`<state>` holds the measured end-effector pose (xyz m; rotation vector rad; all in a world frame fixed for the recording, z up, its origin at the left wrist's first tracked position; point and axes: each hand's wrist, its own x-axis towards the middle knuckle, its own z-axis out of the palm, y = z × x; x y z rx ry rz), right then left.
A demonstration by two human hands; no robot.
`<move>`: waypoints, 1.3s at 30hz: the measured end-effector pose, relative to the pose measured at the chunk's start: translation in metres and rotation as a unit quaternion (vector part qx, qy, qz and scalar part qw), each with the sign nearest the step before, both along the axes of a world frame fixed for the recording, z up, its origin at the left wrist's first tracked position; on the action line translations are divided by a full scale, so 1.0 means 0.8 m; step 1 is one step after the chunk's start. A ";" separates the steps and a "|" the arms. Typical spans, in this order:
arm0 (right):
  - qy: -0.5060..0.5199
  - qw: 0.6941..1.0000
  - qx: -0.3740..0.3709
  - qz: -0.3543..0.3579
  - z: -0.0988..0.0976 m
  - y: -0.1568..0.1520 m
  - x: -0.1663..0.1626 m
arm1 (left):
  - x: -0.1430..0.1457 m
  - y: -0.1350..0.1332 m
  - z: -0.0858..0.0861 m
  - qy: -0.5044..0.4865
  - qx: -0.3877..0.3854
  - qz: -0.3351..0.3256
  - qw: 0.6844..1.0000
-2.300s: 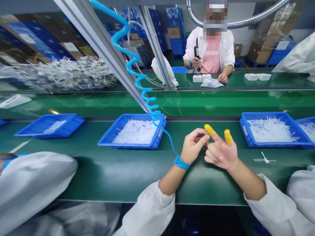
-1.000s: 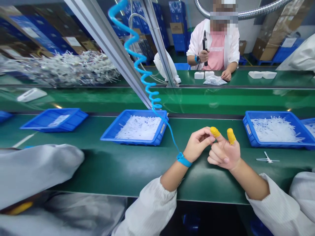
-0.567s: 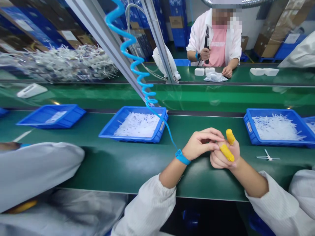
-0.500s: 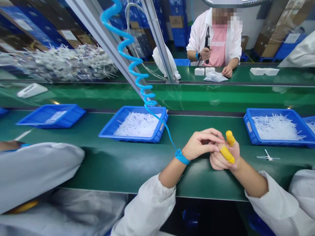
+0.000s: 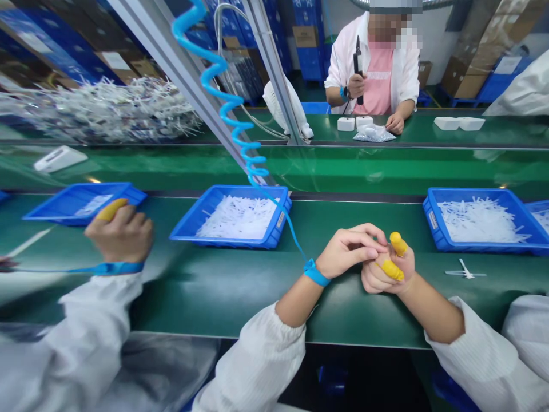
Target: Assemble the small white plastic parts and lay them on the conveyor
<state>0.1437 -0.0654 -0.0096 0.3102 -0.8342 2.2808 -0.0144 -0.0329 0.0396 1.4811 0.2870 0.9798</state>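
Above the green work surface (image 5: 266,297), my left hand (image 5: 349,252) wears a blue wrist strap (image 5: 316,273) tied to a coiled blue cord (image 5: 234,103). Its fingertips are pinched together against my right hand (image 5: 386,272). Yellow finger cots cover the right thumb (image 5: 398,244) and the right forefinger (image 5: 392,270). The other right fingers are curled in. Anything small between the fingers of either hand is hidden. Just right of my hands lie a few thin white strips (image 5: 465,272) in a crossed shape.
Blue trays with white strips stand behind my hands: one left (image 5: 234,243), one right (image 5: 480,246), another far left (image 5: 55,214). A co-worker's hand (image 5: 122,232) with a yellow finger cot is at left. Across the bench a person (image 5: 380,74) holds a black tool (image 5: 358,68). A metal post (image 5: 274,68) slants overhead.
At left, the co-worker's arm has swung up and its hand has come into view before the far-left tray. My hands stay together, with the right forefinger turned slightly.
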 end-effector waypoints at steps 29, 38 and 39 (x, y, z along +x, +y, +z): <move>-0.162 0.960 -0.141 -0.182 0.048 -0.003 0.004 | 0.008 0.002 -0.014 -0.017 -0.038 0.150 0.988; -0.183 0.953 -0.143 -0.197 0.062 -0.002 -0.001 | 0.009 0.002 -0.014 0.021 -0.042 0.196 0.980; -0.182 0.953 -0.140 -0.197 0.061 -0.002 -0.001 | 0.009 0.002 -0.014 0.021 -0.043 0.194 0.980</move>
